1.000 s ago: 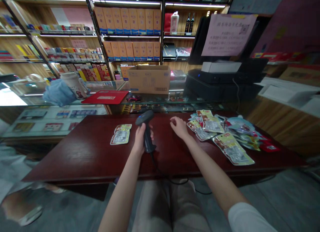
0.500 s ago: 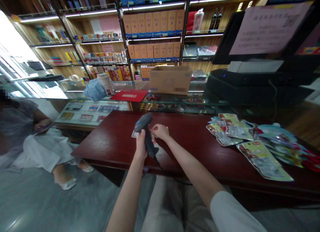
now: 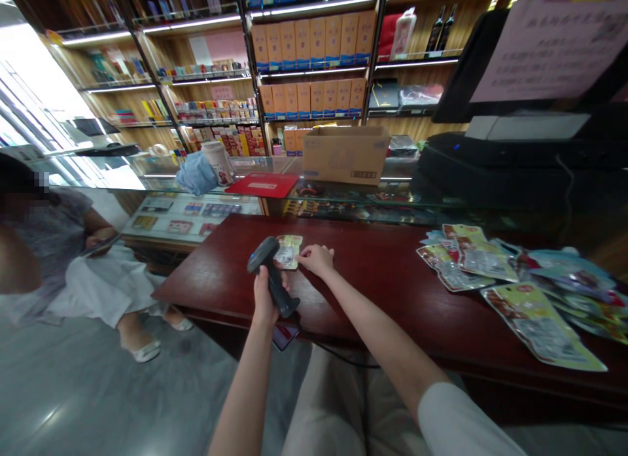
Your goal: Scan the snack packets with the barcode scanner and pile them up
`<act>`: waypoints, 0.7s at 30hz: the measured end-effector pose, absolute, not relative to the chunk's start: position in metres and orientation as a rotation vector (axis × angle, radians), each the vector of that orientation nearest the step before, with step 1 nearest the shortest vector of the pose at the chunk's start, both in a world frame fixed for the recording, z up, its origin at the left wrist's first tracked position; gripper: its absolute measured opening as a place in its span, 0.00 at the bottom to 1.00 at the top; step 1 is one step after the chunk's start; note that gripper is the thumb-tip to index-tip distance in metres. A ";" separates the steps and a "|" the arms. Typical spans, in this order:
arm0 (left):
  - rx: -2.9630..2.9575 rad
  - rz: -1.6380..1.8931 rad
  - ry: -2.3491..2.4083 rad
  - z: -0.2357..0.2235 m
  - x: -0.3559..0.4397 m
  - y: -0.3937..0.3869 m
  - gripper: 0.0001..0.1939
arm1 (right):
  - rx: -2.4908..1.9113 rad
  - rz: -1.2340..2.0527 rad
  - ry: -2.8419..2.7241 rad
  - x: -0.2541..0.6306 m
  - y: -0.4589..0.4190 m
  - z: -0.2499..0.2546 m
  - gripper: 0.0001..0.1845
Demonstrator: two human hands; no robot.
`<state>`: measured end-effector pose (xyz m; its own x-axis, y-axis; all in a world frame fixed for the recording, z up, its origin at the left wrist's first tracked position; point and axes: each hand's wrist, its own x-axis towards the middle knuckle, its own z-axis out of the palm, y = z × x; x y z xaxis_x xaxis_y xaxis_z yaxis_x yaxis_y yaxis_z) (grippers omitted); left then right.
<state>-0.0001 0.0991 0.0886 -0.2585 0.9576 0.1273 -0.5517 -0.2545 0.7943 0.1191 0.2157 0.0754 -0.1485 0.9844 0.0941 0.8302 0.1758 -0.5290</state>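
My left hand [image 3: 266, 296] is wrapped round the handle of a black barcode scanner [image 3: 275, 282], its head tilted up to the left above the dark red table [image 3: 373, 273]. Beyond the scanner lies a small yellow and white snack packet [image 3: 289, 252], partly covered by the scanner's head. My right hand [image 3: 318, 260] pinches the packet's right edge with thumb and fingertips, its wrist low over the tabletop. A cable runs down from the scanner's handle past the table's front edge.
Several snack packets [image 3: 534, 325] lie piled on the table's right side. A glass counter behind carries a cardboard box [image 3: 346, 156], a red folder [image 3: 263, 184] and a white cup [image 3: 217, 161]. A phone [image 3: 285, 336] is below the scanner. A person [image 3: 98, 266] sits at left.
The scanner in my left hand has moved left and slightly down, uncovering more of the packet. My right hand stays at the packet's edge. The whole view has shifted slightly.
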 end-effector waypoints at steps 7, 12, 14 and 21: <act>0.719 1.737 0.797 0.084 -0.001 0.106 0.27 | -1.720 0.522 -2.023 0.119 0.216 0.075 0.13; 0.707 1.712 0.797 0.084 0.000 0.111 0.29 | -1.700 0.519 -2.023 0.119 0.217 0.073 0.22; 0.702 1.712 0.812 0.083 0.000 0.112 0.29 | -1.684 0.527 -2.025 0.120 0.217 0.071 0.21; 0.666 1.729 0.795 0.083 0.002 0.111 0.29 | -1.673 0.639 -1.953 0.123 0.223 0.068 0.11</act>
